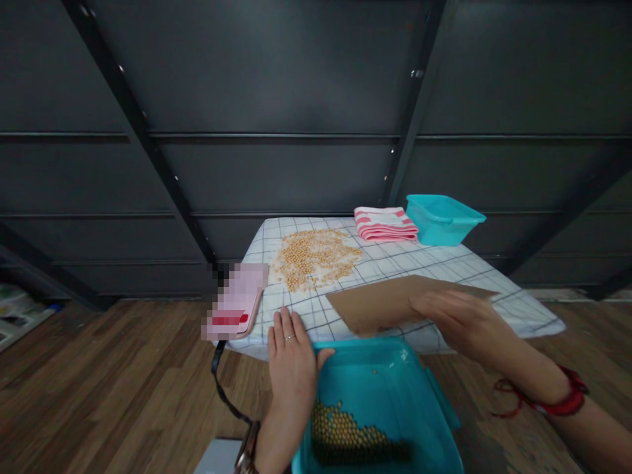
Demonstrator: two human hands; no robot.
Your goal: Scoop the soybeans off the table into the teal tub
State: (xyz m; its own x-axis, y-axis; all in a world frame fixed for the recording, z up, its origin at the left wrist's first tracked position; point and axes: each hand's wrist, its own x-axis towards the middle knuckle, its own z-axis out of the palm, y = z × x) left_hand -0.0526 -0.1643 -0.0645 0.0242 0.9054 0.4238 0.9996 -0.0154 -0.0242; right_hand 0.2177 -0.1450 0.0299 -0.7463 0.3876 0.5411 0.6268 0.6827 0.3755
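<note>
My left hand [291,355] grips the far left corner of a teal plastic tub [395,368] held below the table's near edge; its fingers lie over the edge of the checked tablecloth [444,270]. Yellow beans [345,438] lie in the tub's near part. My right hand [464,319] rests flat, fingers together, on a brown cardboard sheet [380,299] lying on the cloth by the near edge. A spread heap of beans [316,257] lies on the table's far left part.
A folded pink-and-white striped cloth [385,224] and a second teal tub [442,218] sit at the table's far right. A phone [237,303] with a black strap overhangs the left corner. Dark panelled wall behind, wooden floor around.
</note>
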